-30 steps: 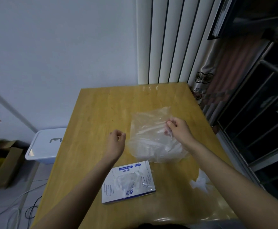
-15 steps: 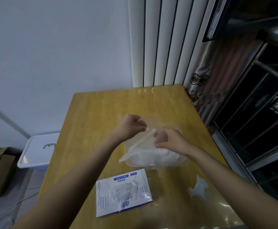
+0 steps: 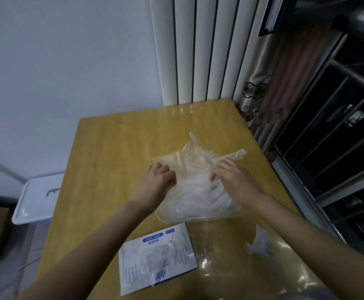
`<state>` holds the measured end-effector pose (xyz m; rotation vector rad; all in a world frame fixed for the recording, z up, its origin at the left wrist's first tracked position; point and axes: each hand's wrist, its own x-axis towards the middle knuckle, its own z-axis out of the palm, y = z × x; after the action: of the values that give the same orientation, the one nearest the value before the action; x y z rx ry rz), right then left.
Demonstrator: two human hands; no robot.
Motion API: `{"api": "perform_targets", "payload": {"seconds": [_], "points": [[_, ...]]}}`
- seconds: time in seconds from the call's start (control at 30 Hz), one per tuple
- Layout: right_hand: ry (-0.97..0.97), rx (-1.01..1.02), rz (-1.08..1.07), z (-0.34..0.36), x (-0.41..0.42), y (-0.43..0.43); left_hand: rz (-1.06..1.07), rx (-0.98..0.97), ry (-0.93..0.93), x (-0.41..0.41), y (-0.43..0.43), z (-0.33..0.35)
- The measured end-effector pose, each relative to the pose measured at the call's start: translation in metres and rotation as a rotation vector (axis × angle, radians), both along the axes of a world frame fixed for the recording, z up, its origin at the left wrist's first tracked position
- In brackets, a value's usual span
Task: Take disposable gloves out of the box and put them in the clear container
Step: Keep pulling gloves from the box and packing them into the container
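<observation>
Closest to the camera, just this side of the clear container [image 3: 198, 215]: the white and blue glove box [image 3: 157, 258], lying flat on the wooden table [image 3: 111, 152], crumpled clear plastic poking out of its top opening. Near and to the right of the container, a loose crumpled bit of clear plastic [image 3: 260, 243] on the glossy part of the tabletop, well apart from the box.

Then the container itself, sitting roughly mid-table, pretty full of pale, bunched-up disposable gloves [image 3: 200, 191]. On top of it, a thin clear glove [image 3: 196, 156] stretched out flat, fingers pointing away past the container's far rim, one tip sticking up and another off to the right.

Left hand [image 3: 158, 180] at the container's left edge, curled into a loose fist, pinching the glove's near-left edge. Right hand [image 3: 234, 180] at the container's right side, fingers bent, pinching the glove's right edge. Both arms bare, reaching in from the near side, so basically holding the glove taut across the container.

Beyond the container: bare tabletop, then a white ribbed radiator [image 3: 198, 50] against the wall. Off to the container's left, down on the floor, a white lidded bin [image 3: 38, 198] beside the table.
</observation>
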<state>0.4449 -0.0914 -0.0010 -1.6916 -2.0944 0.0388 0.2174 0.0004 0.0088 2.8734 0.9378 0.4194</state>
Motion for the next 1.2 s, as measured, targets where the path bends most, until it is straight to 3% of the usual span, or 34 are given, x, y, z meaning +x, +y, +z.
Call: {"api": "perform_targets", "payload": {"seconds": [0.2,0.37,0.43,0.53,0.6,0.8,1.0,1.1,1.2], "points": [[-0.105,-0.551,0.041,-0.042,-0.005,0.013,-0.050,-0.032,0.552,0.026,0.004,-0.039],[-0.097,-0.932,0.032,-0.058,-0.010,0.023,-0.039,-0.046,0.856,0.040,0.005,-0.061],[-0.015,-0.932,-0.010,-0.055,-0.012,0.025,0.017,-0.064,0.797,0.045,0.005,-0.063],[0.057,-0.607,-0.073,-0.049,-0.016,0.028,0.078,-0.075,0.589,0.052,0.005,-0.067],[0.033,-0.547,-0.051,-0.052,-0.021,0.032,0.062,-0.142,0.570,0.055,0.003,-0.074],[-0.099,-0.857,-0.110,-0.085,-0.025,0.041,0.027,-0.337,0.800,0.055,-0.001,-0.100],[-0.197,-1.039,-0.117,-0.096,-0.021,0.049,-0.009,-0.415,0.826,0.051,0.004,-0.109],[-0.136,-1.076,-0.121,-0.089,-0.020,0.051,0.004,-0.406,0.835,0.052,0.005,-0.108],[-0.067,-0.970,-0.172,-0.072,-0.027,0.045,0.024,-0.296,0.821,0.051,0.004,-0.099]]}}
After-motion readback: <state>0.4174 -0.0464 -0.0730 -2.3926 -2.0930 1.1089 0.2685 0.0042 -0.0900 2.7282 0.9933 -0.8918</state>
